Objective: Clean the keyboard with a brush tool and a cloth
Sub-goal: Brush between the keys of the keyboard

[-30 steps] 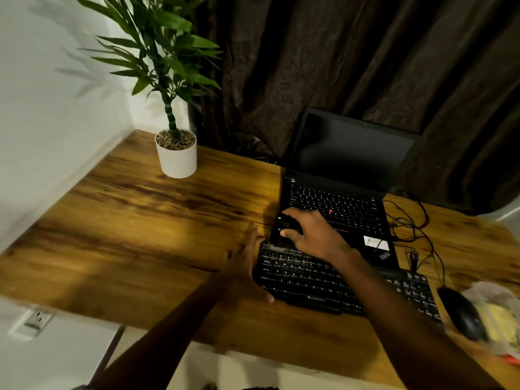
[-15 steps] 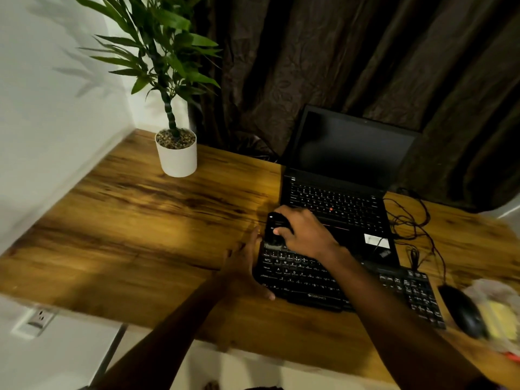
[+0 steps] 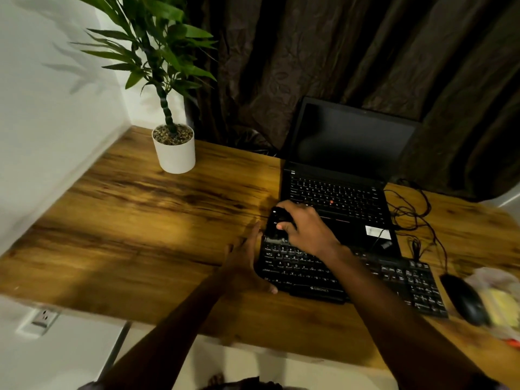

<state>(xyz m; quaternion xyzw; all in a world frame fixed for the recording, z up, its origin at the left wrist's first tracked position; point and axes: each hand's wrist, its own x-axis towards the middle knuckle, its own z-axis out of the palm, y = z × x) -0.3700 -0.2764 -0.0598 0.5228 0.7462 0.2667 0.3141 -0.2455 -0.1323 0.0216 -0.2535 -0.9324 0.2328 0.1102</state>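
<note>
A black external keyboard point(image 3: 394, 280) lies on the wooden desk point(image 3: 140, 235) in front of the laptop. My right hand point(image 3: 306, 229) is shut on a black brush tool point(image 3: 277, 223), whose bristle end rests on the keyboard's top-left corner. My left hand point(image 3: 244, 266) lies flat against the keyboard's left edge, fingers apart, thumb at the front corner. A yellow cloth point(image 3: 499, 308) sits in a clear plastic wrapper at the far right.
An open black laptop point(image 3: 337, 198) stands behind the keyboard. A black mouse point(image 3: 464, 299) and tangled cables point(image 3: 413, 215) lie to the right. A potted plant point(image 3: 174, 150) stands at the back left. Dark curtains hang behind the desk.
My right hand has carried the brush leftward along the keyboard's top row to the top-left corner. My left hand has stayed at the keyboard's left edge.
</note>
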